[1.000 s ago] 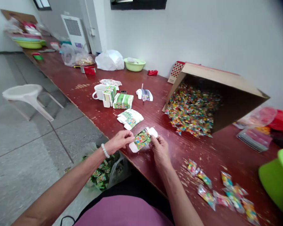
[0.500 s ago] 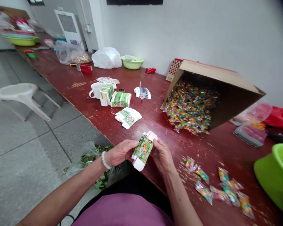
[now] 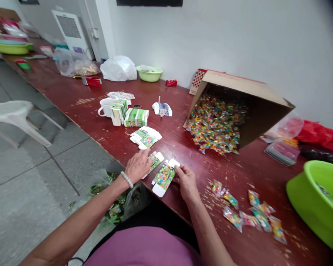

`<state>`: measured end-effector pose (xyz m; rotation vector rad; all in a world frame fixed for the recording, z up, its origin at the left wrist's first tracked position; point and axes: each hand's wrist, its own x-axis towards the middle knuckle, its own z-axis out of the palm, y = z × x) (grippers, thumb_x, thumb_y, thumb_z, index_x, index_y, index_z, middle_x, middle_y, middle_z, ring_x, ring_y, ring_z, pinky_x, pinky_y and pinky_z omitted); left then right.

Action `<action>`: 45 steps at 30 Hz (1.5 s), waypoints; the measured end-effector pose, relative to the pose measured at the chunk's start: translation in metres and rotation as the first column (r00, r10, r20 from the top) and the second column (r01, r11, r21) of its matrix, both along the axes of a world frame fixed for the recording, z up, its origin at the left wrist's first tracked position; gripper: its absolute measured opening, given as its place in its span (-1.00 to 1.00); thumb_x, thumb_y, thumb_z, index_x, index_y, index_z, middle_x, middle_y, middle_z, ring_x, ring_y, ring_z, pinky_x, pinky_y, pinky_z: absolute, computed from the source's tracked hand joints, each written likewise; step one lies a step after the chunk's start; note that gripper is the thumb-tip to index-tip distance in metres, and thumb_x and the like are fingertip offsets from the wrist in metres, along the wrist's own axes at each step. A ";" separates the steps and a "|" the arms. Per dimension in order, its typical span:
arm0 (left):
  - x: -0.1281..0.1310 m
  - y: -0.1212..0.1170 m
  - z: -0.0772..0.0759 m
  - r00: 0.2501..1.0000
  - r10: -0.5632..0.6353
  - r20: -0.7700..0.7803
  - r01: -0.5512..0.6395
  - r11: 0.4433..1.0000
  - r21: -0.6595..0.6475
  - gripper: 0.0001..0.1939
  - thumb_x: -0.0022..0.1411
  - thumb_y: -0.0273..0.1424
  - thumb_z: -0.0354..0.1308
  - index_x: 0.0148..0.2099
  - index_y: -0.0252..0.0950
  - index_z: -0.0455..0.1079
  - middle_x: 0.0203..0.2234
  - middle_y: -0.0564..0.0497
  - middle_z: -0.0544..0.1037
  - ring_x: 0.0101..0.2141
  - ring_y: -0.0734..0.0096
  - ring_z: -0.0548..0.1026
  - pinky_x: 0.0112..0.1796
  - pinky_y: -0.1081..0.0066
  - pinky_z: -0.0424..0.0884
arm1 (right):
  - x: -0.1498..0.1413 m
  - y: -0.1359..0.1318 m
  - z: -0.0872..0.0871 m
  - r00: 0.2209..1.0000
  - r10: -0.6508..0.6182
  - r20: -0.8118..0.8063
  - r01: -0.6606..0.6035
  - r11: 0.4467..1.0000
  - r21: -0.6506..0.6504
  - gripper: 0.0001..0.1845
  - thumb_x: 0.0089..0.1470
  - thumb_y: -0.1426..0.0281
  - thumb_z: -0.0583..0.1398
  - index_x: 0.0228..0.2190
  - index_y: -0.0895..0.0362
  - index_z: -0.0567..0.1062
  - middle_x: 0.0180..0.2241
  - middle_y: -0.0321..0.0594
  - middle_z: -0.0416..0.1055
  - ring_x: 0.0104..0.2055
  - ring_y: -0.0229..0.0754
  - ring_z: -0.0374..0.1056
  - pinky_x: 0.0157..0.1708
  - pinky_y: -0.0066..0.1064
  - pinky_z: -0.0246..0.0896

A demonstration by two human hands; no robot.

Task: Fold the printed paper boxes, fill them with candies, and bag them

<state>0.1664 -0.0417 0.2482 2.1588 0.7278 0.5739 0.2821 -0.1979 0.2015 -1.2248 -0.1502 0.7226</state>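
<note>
My right hand [image 3: 186, 181] pinches the right edge of a flattened green printed carton [image 3: 164, 177] with white end flaps, close to the table's front edge. Just left of it is a second small green carton [image 3: 156, 159], partly covered by my left hand [image 3: 138, 166]. The left fingers are bent over this carton, and the thumb is hidden. Beyond the hands lie more flat cartons [image 3: 146, 137]. Farther back, bundled green cartons [image 3: 137, 117] and another upright bundle [image 3: 119, 111] stand beside a white mug [image 3: 106, 107].
An open cardboard box [image 3: 266, 122] on its side spills wrapped candies [image 3: 216, 125]. Several candy packets [image 3: 249, 220] lie right of my hands, near a green basin [image 3: 308, 207]. A bag of green packets [image 3: 113, 210] sits below the table edge. A white stool [image 3: 13, 111] stands left.
The cartons held together between both hands are now apart. My left hand has moved left and turned palm down over one, while the right keeps the other.
</note>
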 end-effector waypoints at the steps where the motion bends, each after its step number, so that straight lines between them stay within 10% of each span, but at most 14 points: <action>1: 0.001 0.003 0.001 1.000 -0.012 0.008 0.012 1.000 -0.022 -0.75 0.24 -0.37 0.03 -0.09 -0.31 0.44 -0.19 -0.17 0.51 -0.11 0.13 0.41 -0.05 0.22 0.27 | 0.000 -0.002 0.003 1.000 -0.004 0.009 0.004 1.000 0.005 -0.61 -0.20 0.18 0.44 -0.36 0.18 0.58 -0.50 -0.34 0.50 -0.54 -0.35 0.34 -0.60 -0.59 0.26; 5: -0.003 0.000 0.006 0.967 -0.255 0.006 0.248 0.933 -0.259 -0.55 0.35 -0.10 -0.06 -0.06 -0.33 0.48 -0.21 -0.15 0.59 -0.20 0.19 0.52 -0.16 0.25 0.41 | -0.010 -0.007 0.021 0.999 0.039 0.036 -0.042 0.995 0.093 -0.64 -0.11 0.19 0.41 -0.31 0.15 0.56 -0.45 -0.31 0.52 -0.50 -0.31 0.39 -0.53 -0.53 0.34; 7: -0.007 -0.010 0.005 0.852 -0.508 0.125 0.475 0.649 -0.595 -0.44 0.30 0.03 -0.02 -0.08 -0.37 0.50 -0.29 -0.16 0.63 -0.34 0.21 0.57 -0.27 0.28 0.45 | -0.019 -0.008 0.030 0.993 0.116 0.021 -0.118 0.980 0.163 -0.67 -0.03 0.19 0.39 -0.28 0.13 0.53 -0.46 -0.32 0.51 -0.60 -0.35 0.33 -0.61 -0.54 0.30; 10: -0.012 -0.027 -0.001 0.677 -0.558 0.480 0.571 -0.013 -0.821 -0.35 0.08 0.06 0.26 -0.02 -0.40 0.48 -0.24 -0.27 0.64 -0.33 0.10 0.62 -0.28 0.25 0.49 | -0.030 -0.012 0.040 0.967 0.250 -0.052 -0.231 0.943 0.240 -0.68 0.09 0.16 0.32 -0.22 0.12 0.47 -0.57 -0.39 0.43 -0.76 -0.44 0.14 -0.77 -0.59 0.16; 12: -0.014 -0.036 -0.005 0.684 -0.474 0.554 0.566 -0.133 -0.813 -0.35 -0.03 -0.01 0.39 -0.03 -0.39 0.49 -0.26 -0.25 0.65 -0.33 0.10 0.64 -0.28 0.26 0.50 | -0.035 -0.015 0.045 0.944 0.316 -0.090 -0.280 0.917 0.284 -0.67 0.14 0.16 0.29 -0.18 0.12 0.45 -0.66 -0.46 0.33 -0.80 -0.42 0.12 -0.81 -0.60 0.14; 25: -0.021 -0.050 0.014 0.756 -0.481 0.444 0.546 0.091 -0.833 -0.23 -0.34 -0.01 0.52 -0.10 -0.37 0.54 -0.36 -0.15 0.64 -0.34 0.19 0.60 -0.28 0.34 0.51 | -0.041 -0.030 0.059 0.933 0.355 -0.059 -0.316 0.887 0.338 -0.48 0.09 0.20 0.32 0.06 0.05 0.39 -0.48 -0.37 0.44 -0.77 -0.45 0.10 -0.81 -0.57 0.17; 32: -0.019 -0.054 0.018 0.762 -0.455 0.461 0.555 0.092 -0.827 -0.20 -0.33 -0.02 0.53 -0.03 -0.34 0.51 -0.44 -0.05 0.61 -0.40 0.26 0.57 -0.29 0.33 0.50 | -0.039 -0.038 0.058 0.923 0.183 0.339 -0.239 0.962 0.132 -0.43 0.09 0.28 0.30 0.13 0.01 0.34 -0.13 -0.13 0.46 -0.27 -0.17 0.41 -0.29 -0.34 0.40; 35: -0.018 -0.054 0.020 0.768 -0.442 0.463 0.553 0.092 -0.828 -0.24 -0.26 0.02 0.49 -0.06 -0.33 0.52 -0.41 -0.05 0.60 -0.37 0.27 0.55 -0.25 0.32 0.48 | -0.041 -0.043 0.063 0.690 -0.035 0.723 0.046 0.999 0.004 -0.50 0.07 0.39 0.29 0.06 0.01 0.39 -0.04 -0.10 0.38 -0.07 -0.05 0.35 -0.08 -0.19 0.32; 38: -0.019 -0.054 0.020 0.773 -0.476 0.418 0.540 0.148 -0.829 -0.35 -0.13 0.06 0.42 -0.15 -0.36 0.54 -0.46 -0.04 0.57 -0.42 0.32 0.50 -0.29 0.37 0.42 | -0.043 -0.049 0.071 0.370 0.049 0.928 0.121 0.988 -0.100 -0.65 0.08 0.49 0.21 -0.06 0.04 0.45 -0.05 -0.07 0.36 -0.02 0.00 0.32 -0.04 -0.12 0.28; 45: -0.021 -0.055 0.022 0.725 -0.606 0.329 0.561 0.240 -0.793 -0.32 -0.12 0.21 0.30 -0.34 -0.37 0.51 -0.56 0.00 0.48 -0.48 0.38 0.41 -0.39 0.43 0.30 | -0.039 -0.056 0.084 0.316 0.264 0.911 -0.027 0.963 -0.270 -0.78 0.10 0.49 0.18 -0.17 0.09 0.43 -0.16 -0.11 0.39 -0.24 -0.14 0.37 -0.28 -0.33 0.31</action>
